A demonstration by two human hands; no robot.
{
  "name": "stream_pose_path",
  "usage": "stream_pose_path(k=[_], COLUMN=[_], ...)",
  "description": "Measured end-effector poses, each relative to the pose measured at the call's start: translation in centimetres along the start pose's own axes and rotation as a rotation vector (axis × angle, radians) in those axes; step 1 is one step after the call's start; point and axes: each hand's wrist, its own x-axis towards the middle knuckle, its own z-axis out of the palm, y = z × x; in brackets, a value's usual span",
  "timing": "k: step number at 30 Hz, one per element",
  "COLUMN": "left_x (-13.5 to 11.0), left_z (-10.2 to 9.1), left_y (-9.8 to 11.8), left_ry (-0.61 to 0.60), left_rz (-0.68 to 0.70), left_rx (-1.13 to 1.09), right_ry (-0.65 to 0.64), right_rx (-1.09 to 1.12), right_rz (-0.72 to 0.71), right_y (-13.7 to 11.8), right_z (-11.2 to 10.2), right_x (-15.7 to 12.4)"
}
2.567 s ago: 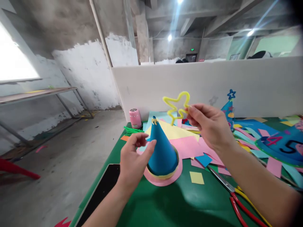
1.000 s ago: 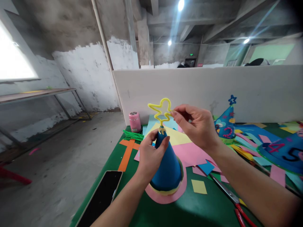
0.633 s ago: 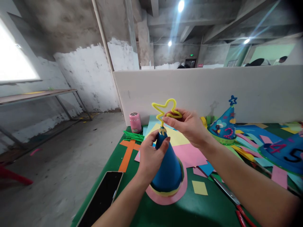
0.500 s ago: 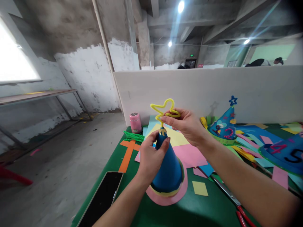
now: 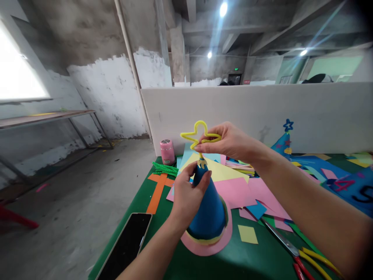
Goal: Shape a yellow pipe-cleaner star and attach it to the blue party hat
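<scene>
A blue paper cone hat (image 5: 210, 212) with a pink brim stands on the green table (image 5: 210, 266). My left hand (image 5: 186, 196) is wrapped round the cone just below its tip. My right hand (image 5: 230, 142) pinches a yellow pipe-cleaner star (image 5: 194, 134) whose stem goes down into the cone's tip.
A black phone (image 5: 126, 247) lies at the table's left front edge. Red and yellow scissors (image 5: 294, 254) lie at the right front. Coloured paper sheets (image 5: 233, 190), green pipe cleaners (image 5: 163, 169), a pink jar (image 5: 167, 151) and a second decorated cone (image 5: 284, 142) sit before a white divider (image 5: 262, 112).
My right hand brought the yellow star leftward and down until its stem met the cone's tip. My left hand moved up the cone and closed round it near the top.
</scene>
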Motion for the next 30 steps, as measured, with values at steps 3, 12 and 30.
stream_pose_path(k=[3,12,30], left_x=[0.0,0.1,1.1], left_z=[0.0,-0.1,-0.7], left_y=[0.0,0.3,-0.2], left_ry=[0.017,0.022,-0.141], left_rz=[-0.009,-0.017,-0.070], left_rx=[0.020,0.014,-0.244], right_ry=[-0.024,-0.095,-0.086], right_rx=[-0.008,-0.057,-0.048], right_rz=[0.003,-0.067,-0.087], right_y=[0.0,1.2,1.8], right_z=[-0.1,-0.7,-1.5], right_x=[0.2,0.6,0.3])
